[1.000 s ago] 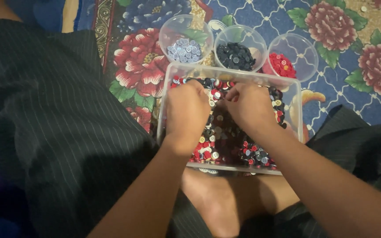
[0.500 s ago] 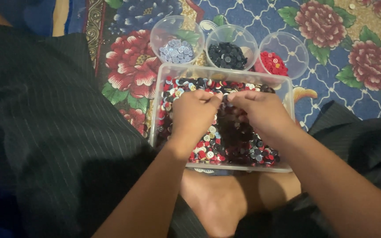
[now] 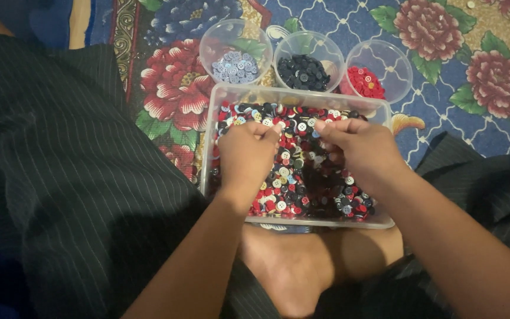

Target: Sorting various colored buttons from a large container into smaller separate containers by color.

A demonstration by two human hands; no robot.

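A clear rectangular plastic tub (image 3: 231, 93) sits between my knees, filled with mixed red, black, white and blue buttons (image 3: 302, 183). My left hand (image 3: 244, 156) hovers over the tub's left half, fingers curled with the tips pinched together at the pile. Over the right half my right hand (image 3: 361, 147) does the same, its fingertips pinched near the left hand's. Whether either pinch holds a button is hidden by the fingers.
Three round clear bowls stand behind the tub: pale blue buttons (image 3: 235, 65) on the left, black buttons (image 3: 303, 72) in the middle, red buttons (image 3: 366, 81) on the right. A flowered carpet (image 3: 473, 71) lies beneath. My pinstriped trousers (image 3: 72, 177) and bare foot (image 3: 290, 266) are close.
Both hands stay over the tub, and their fingertips have drawn closer together near the tub's far middle. The view has shifted slightly downward.
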